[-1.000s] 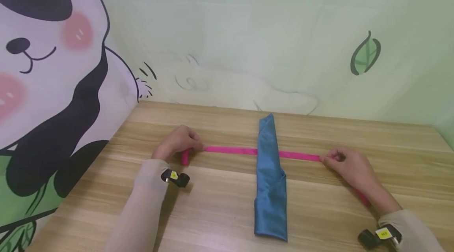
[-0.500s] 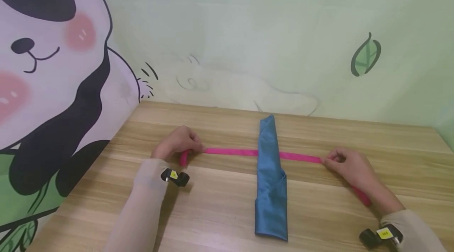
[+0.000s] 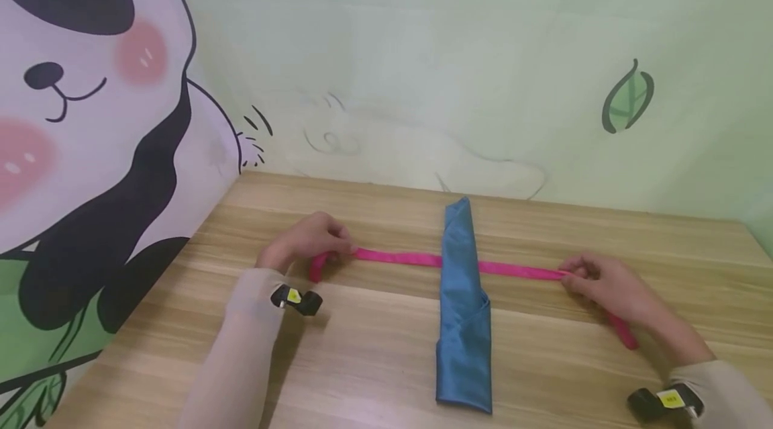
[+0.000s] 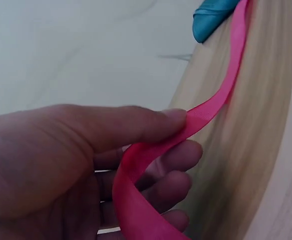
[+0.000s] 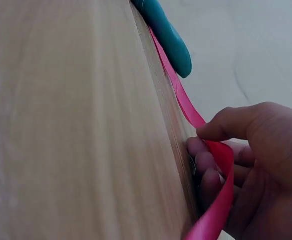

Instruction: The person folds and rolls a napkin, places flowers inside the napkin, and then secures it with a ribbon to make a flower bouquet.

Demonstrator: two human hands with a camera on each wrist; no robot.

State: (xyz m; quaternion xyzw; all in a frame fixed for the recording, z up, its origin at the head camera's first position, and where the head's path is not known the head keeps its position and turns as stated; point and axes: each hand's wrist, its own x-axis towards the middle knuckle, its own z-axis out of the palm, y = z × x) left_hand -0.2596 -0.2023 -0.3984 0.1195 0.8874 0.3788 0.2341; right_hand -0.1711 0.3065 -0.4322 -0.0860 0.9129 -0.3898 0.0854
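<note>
A pink ribbon [image 3: 398, 258] runs crosswise beneath a long folded piece of blue satin cloth [image 3: 465, 348]. My left hand [image 3: 314, 237] pinches the ribbon left of the cloth, thumb on top. In the left wrist view the ribbon [image 4: 211, 107] passes between thumb and forefinger, and its tail curls down across the palm. On the other side my right hand [image 3: 606, 284] pinches it between thumb and fingertips. The right wrist view shows that ribbon tail [image 5: 218, 210] hanging past the fingers. Under the cloth, the middle of the ribbon is hidden.
The wood-grain table [image 3: 374, 348] ends at a pale green wall [image 3: 392, 46] painted with a panda [image 3: 90, 147] and a leaf [image 3: 628, 100]. Small black cameras sit on both wrists, the left one [image 3: 296, 299] and the right one [image 3: 664, 402].
My right hand has moved slightly right and toward me, and my left hand slightly right, both still pinching the ribbon. The ribbon's left stretch looks a little wavier. The view has shifted slightly.
</note>
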